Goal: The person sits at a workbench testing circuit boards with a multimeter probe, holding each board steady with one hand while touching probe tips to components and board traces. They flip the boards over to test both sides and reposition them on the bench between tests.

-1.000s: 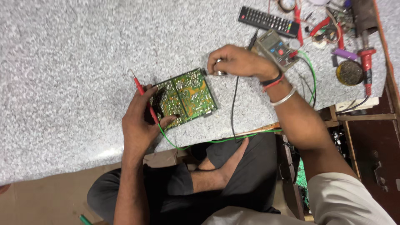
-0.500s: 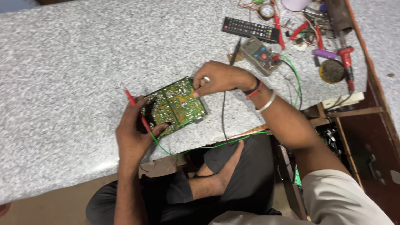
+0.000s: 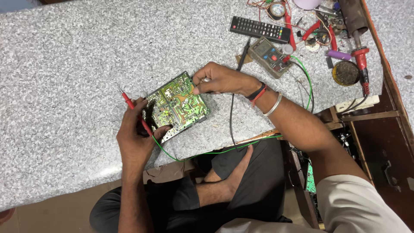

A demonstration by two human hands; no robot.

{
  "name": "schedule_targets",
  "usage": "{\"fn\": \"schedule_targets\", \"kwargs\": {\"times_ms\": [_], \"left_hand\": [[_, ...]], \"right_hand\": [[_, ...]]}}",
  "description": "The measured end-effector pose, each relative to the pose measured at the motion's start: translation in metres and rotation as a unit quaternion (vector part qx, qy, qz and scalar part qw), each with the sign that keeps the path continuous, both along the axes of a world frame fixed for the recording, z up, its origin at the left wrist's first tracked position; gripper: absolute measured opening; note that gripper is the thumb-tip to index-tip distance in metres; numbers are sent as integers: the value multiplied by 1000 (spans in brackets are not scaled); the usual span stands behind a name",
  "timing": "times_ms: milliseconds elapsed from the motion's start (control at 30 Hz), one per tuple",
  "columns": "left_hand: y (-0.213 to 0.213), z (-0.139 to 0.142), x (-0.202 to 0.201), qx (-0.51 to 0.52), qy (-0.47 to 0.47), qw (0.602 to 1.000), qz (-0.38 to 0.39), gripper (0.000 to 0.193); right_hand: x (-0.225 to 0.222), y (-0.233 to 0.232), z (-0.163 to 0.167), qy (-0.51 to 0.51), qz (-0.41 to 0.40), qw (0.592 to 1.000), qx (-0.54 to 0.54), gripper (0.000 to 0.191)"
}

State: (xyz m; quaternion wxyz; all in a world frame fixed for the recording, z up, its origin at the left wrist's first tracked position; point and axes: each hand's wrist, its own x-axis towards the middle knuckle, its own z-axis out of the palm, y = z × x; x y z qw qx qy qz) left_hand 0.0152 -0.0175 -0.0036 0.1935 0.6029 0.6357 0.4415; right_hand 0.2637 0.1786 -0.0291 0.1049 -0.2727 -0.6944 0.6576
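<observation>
Green circuit board (image 3: pixel 177 105) w/ pale traces; red probe (image 3: pixel 134 111) by left hand (image 3: pixel 137 139); grey-speckled tabletop (image 3: pixel 77 64); black remote (image 3: pixel 260 29), coloured buttons.

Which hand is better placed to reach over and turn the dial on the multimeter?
Right. The right hand rests on the circuit board's far edge, close beside the multimeter. The left hand holds the red probe at the board's opposite side.

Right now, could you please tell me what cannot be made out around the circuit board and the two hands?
- Head view: the tip of the red probe on the circuit board is hidden by the left hand.
- What the right hand pinches is covered by its own fingers.
- The multimeter display is too small to read.
- The board's components are too fine to tell apart.
</observation>
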Motion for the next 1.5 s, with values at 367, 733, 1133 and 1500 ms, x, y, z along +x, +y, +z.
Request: {"fn": "schedule_targets", "kwargs": {"times_ms": [367,733,1133,1500], "left_hand": [[-2,2,3,-1,3,1000,4,82],[-4,3,4,-5,8,1000,5,81],[-5,9,5,-6,-3,1000,-10,78],[-5,1,-2,6,20,1000,-8,82]], "right_hand": [[-3,-9,13,6,6,1000,-13,21],[2,-5,4,20,25,998,-48,12],[3,-7,2,-1,15,999,-33,12],[-3,-8,1,-26,3,1000,-12,20]]}}
